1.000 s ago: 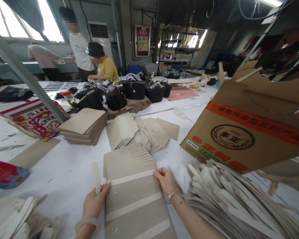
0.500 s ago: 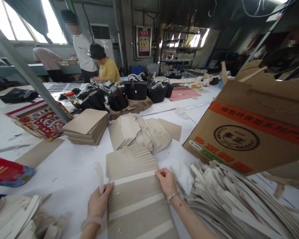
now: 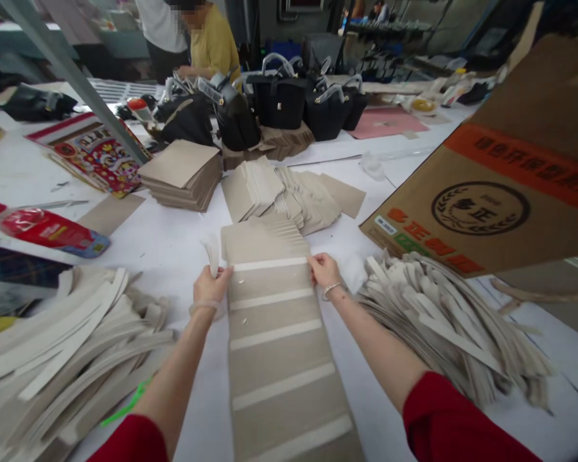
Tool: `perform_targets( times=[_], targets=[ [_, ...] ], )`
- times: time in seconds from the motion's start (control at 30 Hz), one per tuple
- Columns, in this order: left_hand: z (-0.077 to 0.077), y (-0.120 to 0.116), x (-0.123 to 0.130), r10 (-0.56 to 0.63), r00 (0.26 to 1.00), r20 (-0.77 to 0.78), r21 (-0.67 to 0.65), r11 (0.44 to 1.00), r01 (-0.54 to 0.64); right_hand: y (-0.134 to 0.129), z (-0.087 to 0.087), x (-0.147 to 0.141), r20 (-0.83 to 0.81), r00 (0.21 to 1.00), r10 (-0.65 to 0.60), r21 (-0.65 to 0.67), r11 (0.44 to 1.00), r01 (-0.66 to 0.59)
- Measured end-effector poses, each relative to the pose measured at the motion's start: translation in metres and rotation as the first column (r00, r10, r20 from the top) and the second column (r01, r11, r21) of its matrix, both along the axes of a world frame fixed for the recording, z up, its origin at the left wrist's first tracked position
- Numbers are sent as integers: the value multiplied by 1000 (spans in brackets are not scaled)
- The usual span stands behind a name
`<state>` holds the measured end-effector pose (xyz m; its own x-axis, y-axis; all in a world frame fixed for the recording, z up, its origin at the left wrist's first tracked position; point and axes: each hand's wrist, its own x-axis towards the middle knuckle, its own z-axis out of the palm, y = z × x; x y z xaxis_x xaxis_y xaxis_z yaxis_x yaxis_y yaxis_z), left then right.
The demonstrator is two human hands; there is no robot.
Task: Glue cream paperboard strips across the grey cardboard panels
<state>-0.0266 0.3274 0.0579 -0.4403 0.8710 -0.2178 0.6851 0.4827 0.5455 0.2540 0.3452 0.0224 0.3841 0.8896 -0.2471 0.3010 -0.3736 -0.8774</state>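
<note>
Overlapping grey-beige boards run in a row toward me, with pale strips lying across them. My left hand is closed at the left end of the farthest pale strip; thin pale strips stick up from its fingers. At that strip's right end, my right hand pinches with thumb and finger at the board edge. Heaps of loose strips lie on both sides, one at the left and one at the right.
Beyond the row are stacked boards and fanned pieces. Black handbags stand farther back. A large carton is at the right, a red pouch at the left. A metal pole slants across; people work behind.
The view has tilted down, so the scene sits higher and more of the board row and my red sleeves show. Both hands stay at the ends of the far strip.
</note>
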Motion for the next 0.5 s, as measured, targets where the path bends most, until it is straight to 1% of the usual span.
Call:
perform_targets(
  times=[0.1,0.2,0.27,0.3,0.33,0.4,0.43,0.47,0.5],
  targets=[
    [33,-17,1,-27,1000,-7,55,998,27,-11,11,12,-63,998,-10,-6,1000,10],
    [71,-47,8,-144,988,52,103,985,138,-38,24,17,-118,993,8,3,1000,-8],
    [90,-75,14,-260,951,167,134,962,239,-67,34,16,-163,985,50,-4,999,-51],
    [95,-90,17,-307,918,249,137,950,281,-83,39,13,-184,980,72,-12,997,-76],
    [99,-107,21,-336,882,330,135,942,309,-101,46,10,-205,974,94,-22,995,-101],
    [98,-142,32,-345,803,486,89,934,347,-141,61,-2,-255,957,141,-49,986,-158],
    [95,-161,39,-331,752,570,41,926,376,-162,70,-11,-361,911,198,-77,967,-241],
    [91,-180,48,-291,702,650,-11,920,392,-183,79,-20,-465,847,258,-87,938,-334],
    [85,-199,59,-236,648,724,-66,912,406,-203,87,-31,-545,783,299,-78,912,-402]
  ],
)
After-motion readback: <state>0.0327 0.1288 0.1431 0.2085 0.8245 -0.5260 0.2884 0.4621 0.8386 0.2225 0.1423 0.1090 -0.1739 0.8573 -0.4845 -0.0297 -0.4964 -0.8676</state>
